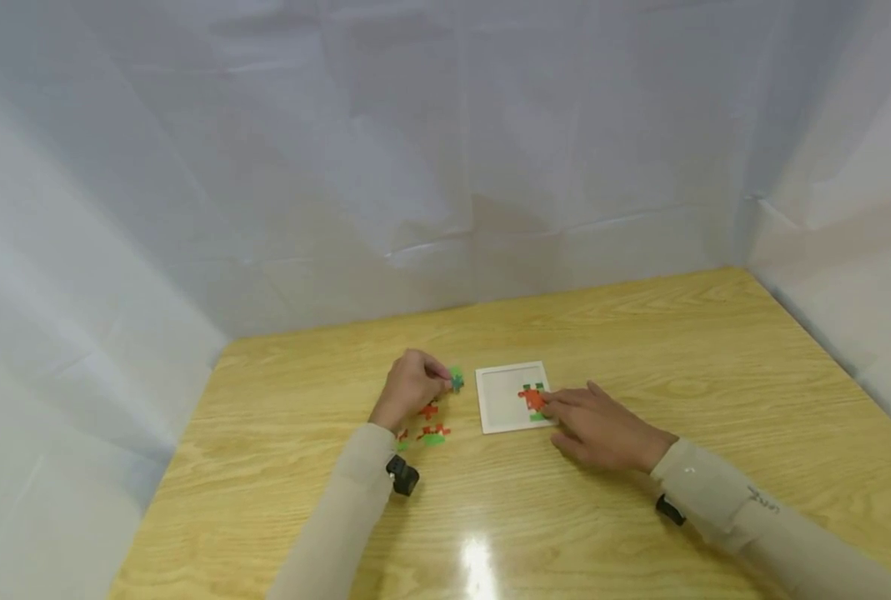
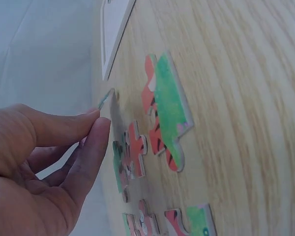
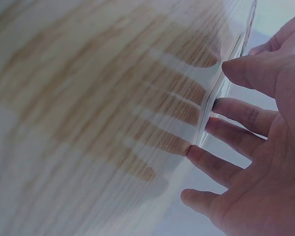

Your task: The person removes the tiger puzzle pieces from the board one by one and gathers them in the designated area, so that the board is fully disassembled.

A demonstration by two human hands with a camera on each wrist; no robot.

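Observation:
My left hand [image 1: 412, 387] pinches a green-blue jigsaw piece [image 1: 456, 379] between thumb and fingertips, just left of a white puzzle tray [image 1: 481, 404]. In the left wrist view that piece [image 2: 105, 99] appears nearly edge-on, slightly above the table. Fingers extended, my right hand [image 1: 603, 427] rests at the tray's right edge, its fingertips touching the joined red and green pieces [image 1: 533, 400] there. The right wrist view shows the right hand's [image 3: 255, 142] straight, spread fingers against the tray's side. Red, orange and green loose pieces [image 1: 433, 437] lie below the left hand.
More loose pieces [image 2: 132, 152] lie close together under the left hand, some partly hidden by it in the head view. The wooden table [image 1: 490, 508] ends at white sheeting [image 1: 453, 167] behind and at both sides. A black wrist camera [image 1: 402, 475] sits on the left sleeve.

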